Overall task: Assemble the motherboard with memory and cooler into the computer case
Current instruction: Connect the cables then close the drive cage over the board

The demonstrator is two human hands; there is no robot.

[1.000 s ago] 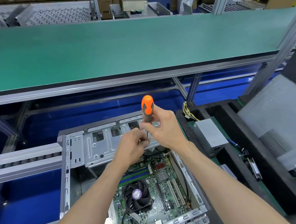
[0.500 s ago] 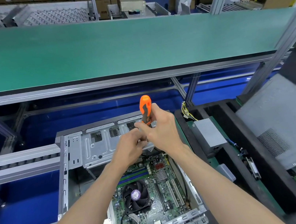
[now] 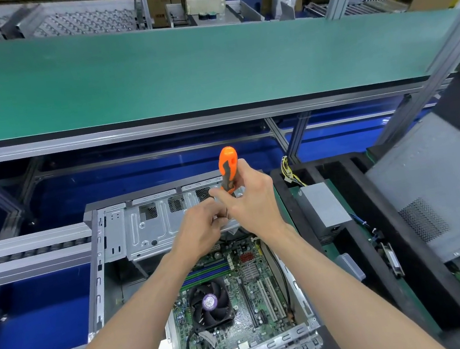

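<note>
An open grey computer case point(image 3: 100, 271) lies flat in front of me. Inside it sits the green motherboard point(image 3: 260, 307) with blue memory slots point(image 3: 207, 273) and a black cooler fan point(image 3: 210, 302). My right hand point(image 3: 252, 201) grips an orange and grey screwdriver point(image 3: 228, 168) held nearly upright over the case's metal drive bay point(image 3: 153, 227). My left hand point(image 3: 201, 229) pinches at the screwdriver's shaft near its tip, just left of my right hand. The tip itself is hidden between my fingers.
A long green conveyor belt point(image 3: 177, 68) runs across behind the case. To the right a black foam tray point(image 3: 361, 244) holds a grey power supply point(image 3: 322, 208) with yellow wires and a case side panel point(image 3: 444, 181). Roller rails point(image 3: 26, 255) lie on the left.
Both hands stay together at the drive bay; the screwdriver leans a little more to the right. The view has shifted slightly.
</note>
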